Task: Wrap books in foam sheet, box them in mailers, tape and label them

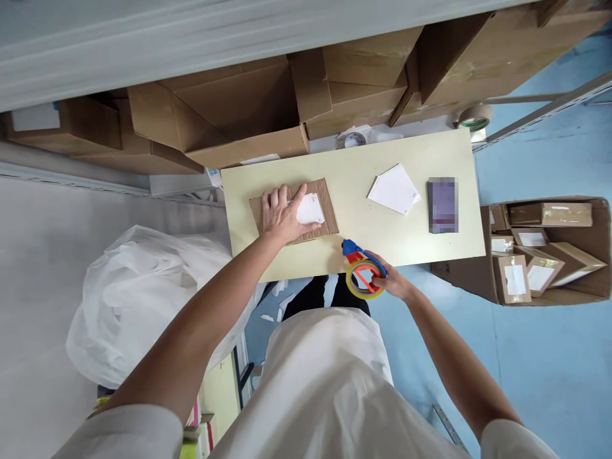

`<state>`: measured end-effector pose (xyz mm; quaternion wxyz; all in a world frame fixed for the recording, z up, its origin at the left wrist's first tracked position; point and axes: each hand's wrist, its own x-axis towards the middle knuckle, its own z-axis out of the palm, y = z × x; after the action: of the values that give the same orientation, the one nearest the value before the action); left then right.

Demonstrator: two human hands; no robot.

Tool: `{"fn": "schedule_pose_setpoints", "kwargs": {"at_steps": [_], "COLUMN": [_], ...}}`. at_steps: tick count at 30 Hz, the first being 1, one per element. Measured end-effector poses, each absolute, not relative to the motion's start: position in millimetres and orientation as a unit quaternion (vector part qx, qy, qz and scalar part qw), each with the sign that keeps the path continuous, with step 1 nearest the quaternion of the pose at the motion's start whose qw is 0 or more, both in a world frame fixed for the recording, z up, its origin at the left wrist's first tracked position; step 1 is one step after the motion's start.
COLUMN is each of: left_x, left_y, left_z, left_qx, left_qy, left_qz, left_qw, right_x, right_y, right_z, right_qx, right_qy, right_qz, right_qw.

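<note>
Blue-and-red plastic: on my feed the tape dispenser [357, 260] sits held in the right grip [391, 281], fingers closed round its handle, at the near edge of the tabletop [444, 153]. From there the cardboard [316, 186] lies to the left and slightly farther in, its long axis roughly along that edge. My left grip [281, 220] is nearer, already spread flat over the cardboard and a white card [310, 210], unclenched. White sheets [393, 189] lie right of centre.
</note>
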<state>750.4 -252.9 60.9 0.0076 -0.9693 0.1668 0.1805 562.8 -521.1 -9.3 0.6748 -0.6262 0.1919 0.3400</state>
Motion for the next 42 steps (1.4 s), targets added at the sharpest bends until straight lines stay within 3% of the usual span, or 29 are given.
{"fn": "schedule_pose_setpoints", "kwargs": {"at_steps": [5,11,18,27,33,36,38,42], "left_x": [717.4,711.0,714.3,714.9,733.4,727.0,708.0,659.6], "left_y": [-260.4,-263.4,-267.7,-255.8,-243.8,-240.2,-234.4,-211.6], "left_z": [62.7,61.8,58.5,53.1,46.1,54.3,60.1,46.6], "left_qx": [-0.979,-0.971,-0.971,-0.965,-0.910,-0.891,-0.932,-0.991], "left_qy": [0.053,0.179,0.153,0.204,0.372,0.418,0.339,0.040], "left_qz": [0.197,0.159,0.182,0.157,0.162,0.152,0.098,0.042], "left_qw": [0.008,-0.007,-0.013,-0.051,-0.088,-0.086,-0.084,-0.119], "right_x": [599.6,695.3,735.9,685.7,645.0,633.5,633.0,655.8], "right_y": [-542.2,-580.7,-553.6,-582.0,-597.1,-592.3,-586.1,-567.6], "right_z": [1.4,13.6,15.5,51.9,112.9,143.5,166.9,220.8], "right_qx": [-0.641,-0.712,-0.756,-0.739,-0.716,-0.746,-0.785,-0.843], "right_qy": [0.134,0.007,-0.140,-0.088,-0.033,-0.055,-0.059,-0.088], "right_qz": [0.395,0.511,0.544,0.493,0.342,0.216,0.128,-0.055], "right_qw": [0.644,0.482,0.335,0.450,0.608,0.628,0.603,0.528]}}
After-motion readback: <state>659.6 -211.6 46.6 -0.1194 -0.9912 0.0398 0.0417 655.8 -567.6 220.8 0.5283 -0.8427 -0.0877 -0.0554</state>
